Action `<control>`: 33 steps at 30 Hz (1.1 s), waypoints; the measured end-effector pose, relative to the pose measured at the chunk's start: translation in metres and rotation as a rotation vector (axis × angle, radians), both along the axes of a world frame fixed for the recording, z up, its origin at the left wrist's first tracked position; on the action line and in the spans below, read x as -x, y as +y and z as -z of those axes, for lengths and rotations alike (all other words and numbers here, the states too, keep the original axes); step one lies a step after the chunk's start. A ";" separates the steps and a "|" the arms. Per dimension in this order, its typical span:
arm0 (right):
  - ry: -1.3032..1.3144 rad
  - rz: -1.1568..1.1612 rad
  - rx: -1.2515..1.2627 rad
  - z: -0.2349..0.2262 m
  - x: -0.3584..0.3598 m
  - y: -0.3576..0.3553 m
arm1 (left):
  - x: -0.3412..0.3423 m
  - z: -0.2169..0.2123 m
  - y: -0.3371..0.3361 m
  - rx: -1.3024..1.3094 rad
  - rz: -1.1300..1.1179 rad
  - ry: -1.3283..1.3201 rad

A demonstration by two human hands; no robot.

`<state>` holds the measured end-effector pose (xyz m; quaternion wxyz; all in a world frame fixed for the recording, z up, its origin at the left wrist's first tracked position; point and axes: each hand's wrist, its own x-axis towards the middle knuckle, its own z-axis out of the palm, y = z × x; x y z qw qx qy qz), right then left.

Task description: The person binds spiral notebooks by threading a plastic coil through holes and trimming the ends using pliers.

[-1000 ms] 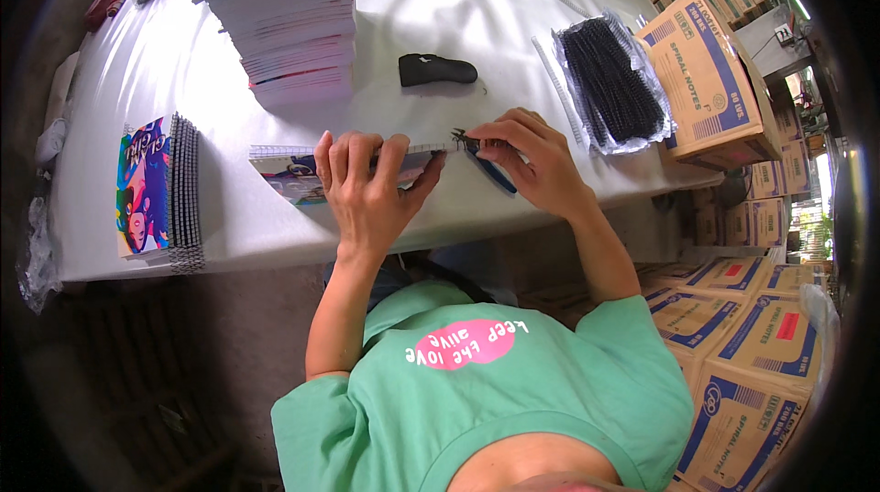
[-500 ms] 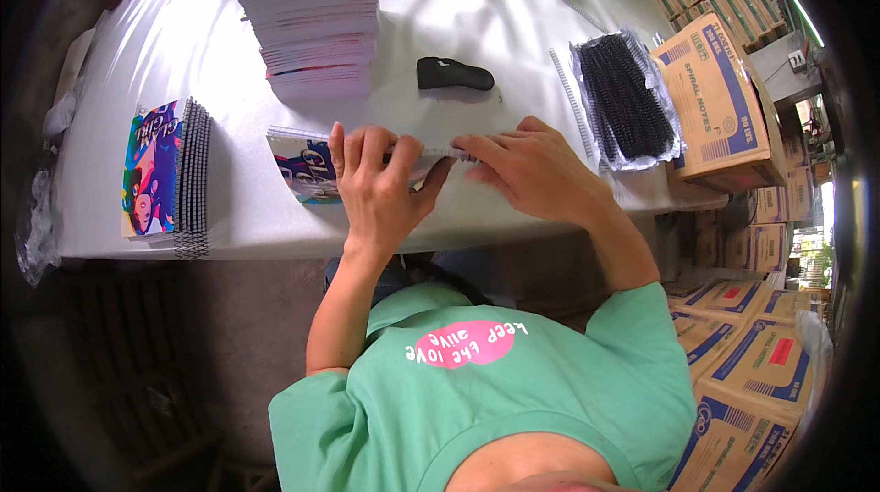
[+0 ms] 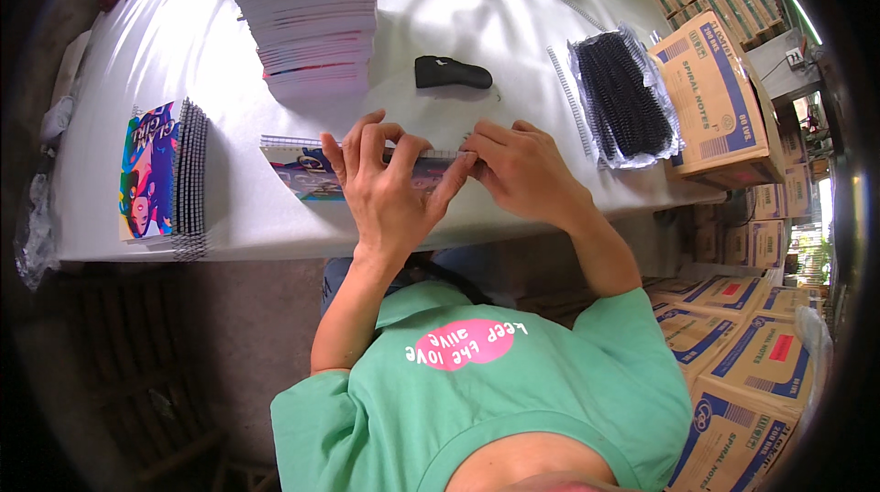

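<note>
Head view: our left hand, half curled, pinches the multicoloured paper notebook with coiled spine above the white-covered table; our right hand is bent closely at its right end, holding what, we cannot tell. We judge the coil's end is being finished; next calls for steady spine. We count one black rounded pouch, one tall white paper stack, one black coil bundle.

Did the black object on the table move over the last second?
No. The black object keeps its place between the tall paper stack and the black coils; the whole view shifted.
</note>
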<state>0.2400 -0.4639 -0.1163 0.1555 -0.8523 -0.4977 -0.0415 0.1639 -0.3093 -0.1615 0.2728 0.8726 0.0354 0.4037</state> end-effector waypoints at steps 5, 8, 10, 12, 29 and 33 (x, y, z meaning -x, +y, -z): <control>-0.003 0.013 0.041 0.001 0.005 -0.004 | -0.001 -0.001 0.000 -0.022 -0.004 0.011; 0.159 -0.196 0.089 -0.005 -0.015 -0.008 | 0.000 0.000 0.010 -0.122 0.050 0.039; 0.552 -0.273 -0.065 -0.006 -0.057 -0.016 | 0.008 -0.005 0.018 -0.155 0.144 0.067; 0.902 -0.222 -0.237 0.012 -0.113 -0.019 | 0.007 0.001 0.025 -0.214 0.178 0.049; 1.108 -0.648 -0.837 0.034 -0.042 -0.008 | 0.014 0.017 0.016 -0.109 0.039 -0.030; 1.260 -0.593 -0.806 0.051 -0.039 0.003 | 0.013 0.020 0.014 -0.093 0.036 -0.040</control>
